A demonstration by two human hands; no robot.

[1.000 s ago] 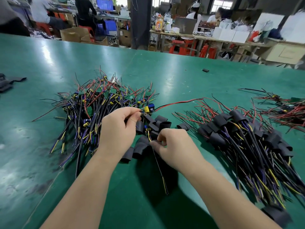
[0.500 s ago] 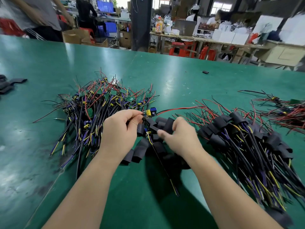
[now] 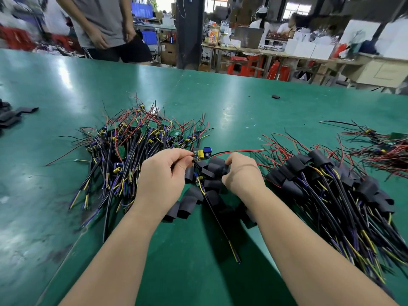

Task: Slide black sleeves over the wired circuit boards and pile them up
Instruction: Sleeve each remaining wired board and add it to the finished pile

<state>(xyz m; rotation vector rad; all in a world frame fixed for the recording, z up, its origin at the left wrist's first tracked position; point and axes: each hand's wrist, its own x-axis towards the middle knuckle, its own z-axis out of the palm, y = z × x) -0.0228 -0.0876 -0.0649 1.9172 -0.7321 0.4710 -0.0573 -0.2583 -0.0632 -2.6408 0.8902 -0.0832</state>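
**Clerk:** Entries, left to right. Far left of the table (image 3: 66, 85): a few spare sleeves (image 3: 11, 117), lying flat. Next, the unsleeved pile (image 3: 136, 149): bare green boards tangled with red, black, purple and yellow wires.

**Checker:** The hands?

**Clerk:** Left hand (image 3: 163, 175): fingers pressed together in a pinch on one circuit board (image 3: 201, 153), held just above the loose sleeves (image 3: 189, 204). Its red and black leads trail off to the right. A long black lead hangs toward the near edge.
Right hand (image 3: 241, 175): fingers curled round a black sleeve (image 3: 217, 166) at the top of that heap, just beside the board. The fingertips are hidden behind the hand.

**Checker:** And to the right?

**Clerk:** Finished pile (image 3: 331, 186): boards already in sleeves, with the wires fanned toward the near edge. Beyond it is a further bundle (image 3: 379, 146) of wired boards, unsleeved as far as I can tell.

**Checker:** Step in hand?

**Clerk:** My reading is that sleeve and board are being brought together, and the sleeve is not yet on.
The next move calls for opening the sleeve's mouth and lining it up with the end of the board. The leads should go through first. The sleeve then has to be drawn over without snagging the yellow and blue parts. After that the board goes on the finished pile.
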